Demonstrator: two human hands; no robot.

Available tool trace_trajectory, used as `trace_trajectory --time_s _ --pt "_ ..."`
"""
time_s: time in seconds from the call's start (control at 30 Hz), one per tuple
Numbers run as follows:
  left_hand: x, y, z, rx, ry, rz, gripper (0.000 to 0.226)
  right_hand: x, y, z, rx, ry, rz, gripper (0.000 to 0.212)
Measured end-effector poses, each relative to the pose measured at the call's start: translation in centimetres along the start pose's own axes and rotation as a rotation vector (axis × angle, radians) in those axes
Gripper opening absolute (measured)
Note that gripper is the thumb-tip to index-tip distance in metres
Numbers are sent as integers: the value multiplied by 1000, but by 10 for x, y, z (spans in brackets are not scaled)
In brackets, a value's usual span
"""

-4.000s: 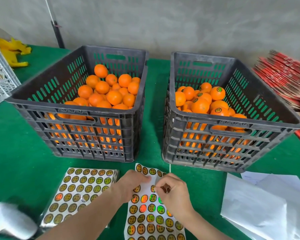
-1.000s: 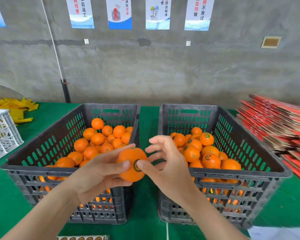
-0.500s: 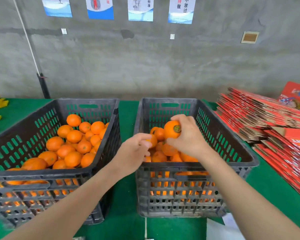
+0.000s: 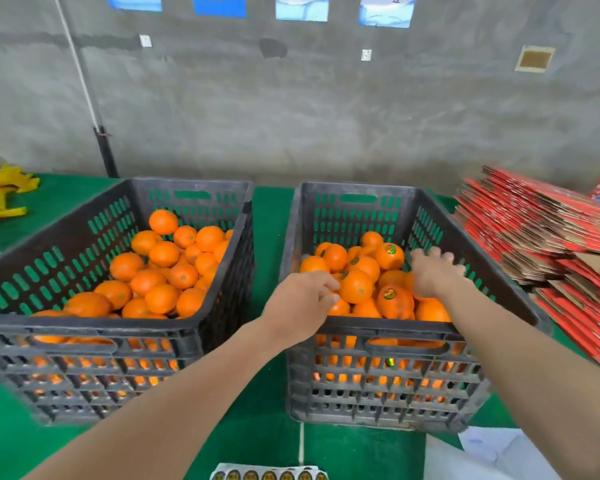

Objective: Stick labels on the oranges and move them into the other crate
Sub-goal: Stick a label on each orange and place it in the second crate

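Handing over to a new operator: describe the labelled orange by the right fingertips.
Look in the right-hand black crate. High on the pile's back sits an orange just left of the right hand. Its shiny green-gold label faces up, brighter than any beside it.

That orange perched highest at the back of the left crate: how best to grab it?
Best from above, fingers curled round the middle of the top orange. It sits on the pile with its upper half free; the pile and the left crate hem in its lower half.
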State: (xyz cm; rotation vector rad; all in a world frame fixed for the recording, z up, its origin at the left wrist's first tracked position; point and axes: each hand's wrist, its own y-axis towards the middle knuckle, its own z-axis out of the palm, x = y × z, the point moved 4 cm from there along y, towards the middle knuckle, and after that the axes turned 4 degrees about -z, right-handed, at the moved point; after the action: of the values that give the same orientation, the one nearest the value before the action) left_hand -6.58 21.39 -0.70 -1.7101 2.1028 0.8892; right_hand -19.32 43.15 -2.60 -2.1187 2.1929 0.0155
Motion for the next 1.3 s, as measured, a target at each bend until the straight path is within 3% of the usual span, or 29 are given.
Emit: trace_trajectory --time_s 0.1,0.2,0.27,0.4,0.57,0.67,0.83,1.03,1.2,1.3 --pt "6 -12 -22 -5 -181 19 23 10 -16 -32 -392 219 -70 59" --pt "28 -19 -63 -106 -209 18 21 60 -60 -68 -786 548 -410 41" --pt "51 -19 -92 -165 -252 -64 20 113 -99 -80 -863 675 -643 28" --pt "110 -25 -144 -258 -371 -338 15 225 -164 -72 -730 802 -973 19" --pt "178 -30 -174 -186 -223 -489 19 310 -167 -57 -414 885 -954 27" --pt "213 -15 -171 41 88 -536 27 326 -157 -39 -289 805 -892 36" --pt "250 8 -140 602 765 -361 28 324 -149 -30 -251 780 -806 37" --pt "280 28 -99 922 916 -424 51 322 -148 -32 -218 823 -768 30" --pt "289 30 -89 781 943 -356 58 321 -148 -34 -217 851 -766 30" --pt "281 32 -102 698 727 -439 63 321 -147 -33 -203 870 -759 32"
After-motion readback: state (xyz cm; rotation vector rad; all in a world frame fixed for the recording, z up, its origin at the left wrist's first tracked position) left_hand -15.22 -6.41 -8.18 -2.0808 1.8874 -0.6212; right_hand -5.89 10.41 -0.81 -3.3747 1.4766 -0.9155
